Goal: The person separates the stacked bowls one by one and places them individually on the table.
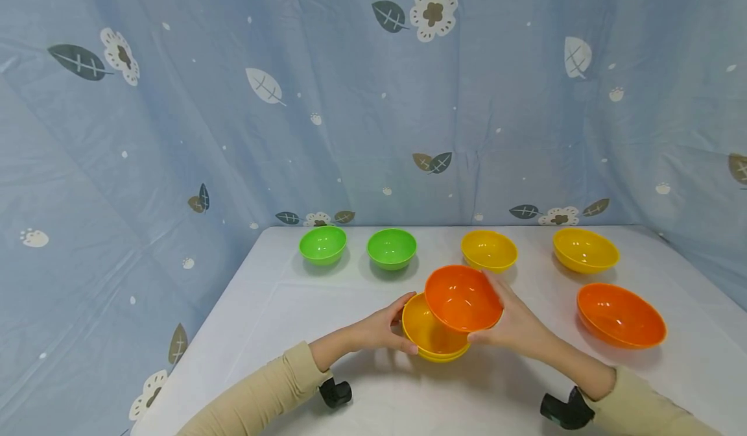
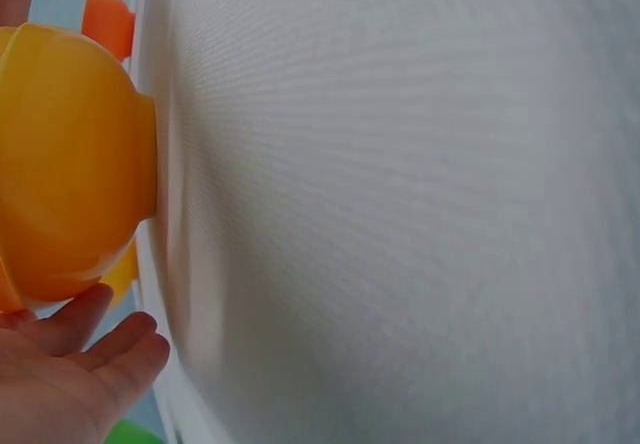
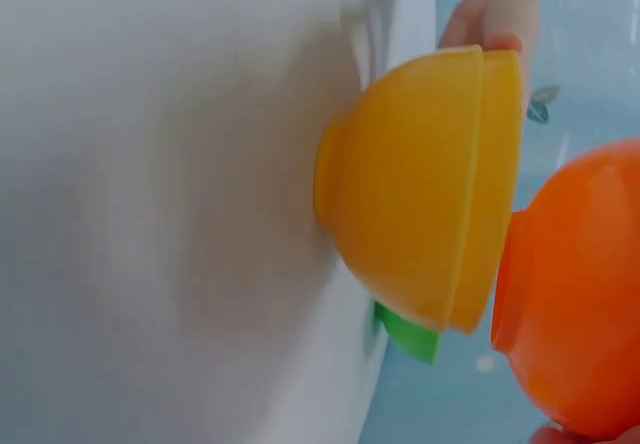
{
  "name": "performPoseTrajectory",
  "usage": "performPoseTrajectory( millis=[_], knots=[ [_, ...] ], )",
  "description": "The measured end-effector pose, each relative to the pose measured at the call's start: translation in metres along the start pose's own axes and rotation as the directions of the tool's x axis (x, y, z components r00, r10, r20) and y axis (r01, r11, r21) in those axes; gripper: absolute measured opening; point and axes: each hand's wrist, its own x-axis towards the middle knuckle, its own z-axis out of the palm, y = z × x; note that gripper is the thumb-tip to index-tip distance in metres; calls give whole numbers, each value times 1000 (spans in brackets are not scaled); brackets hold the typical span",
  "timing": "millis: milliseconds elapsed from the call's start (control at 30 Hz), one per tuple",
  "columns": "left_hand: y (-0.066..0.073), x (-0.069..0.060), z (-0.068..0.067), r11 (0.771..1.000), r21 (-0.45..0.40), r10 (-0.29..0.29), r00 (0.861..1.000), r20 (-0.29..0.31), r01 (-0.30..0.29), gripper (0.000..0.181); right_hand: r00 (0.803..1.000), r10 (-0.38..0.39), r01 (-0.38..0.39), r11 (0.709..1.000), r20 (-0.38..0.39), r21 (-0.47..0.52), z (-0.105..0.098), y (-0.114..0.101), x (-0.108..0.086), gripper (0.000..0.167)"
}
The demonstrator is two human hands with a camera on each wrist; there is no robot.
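Two nested yellow bowls (image 1: 428, 333) are at the front middle of the white table. At their left side my left hand (image 1: 380, 329) holds the rim between thumb and fingers. My right hand (image 1: 516, 322) grips an orange bowl (image 1: 463, 298) by its right side, thumb low and fingers at the far rim. That orange bowl is above the yellow pair and overlaps its right part. In the right wrist view the base of the orange bowl (image 3: 580, 294) is close to the upper rim of the yellow bowls (image 3: 420, 189); contact is unclear.
Two green bowls (image 1: 323, 246) (image 1: 391, 250) stand at the back left. Two more yellow bowls (image 1: 489, 251) (image 1: 585, 250) stand at the back right. Another orange bowl (image 1: 621, 316) sits on the right of the table (image 1: 280, 332). A blue patterned curtain (image 1: 350, 118) hangs behind.
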Motion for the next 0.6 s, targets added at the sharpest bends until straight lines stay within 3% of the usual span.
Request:
performPoseTrajectory(
  millis=[600],
  knots=[
    [2, 0, 0, 1000, -24, 15, 1000, 6, -15, 89, 999, 40, -40, 999, -22, -14, -28, 12, -12, 107]
  ],
)
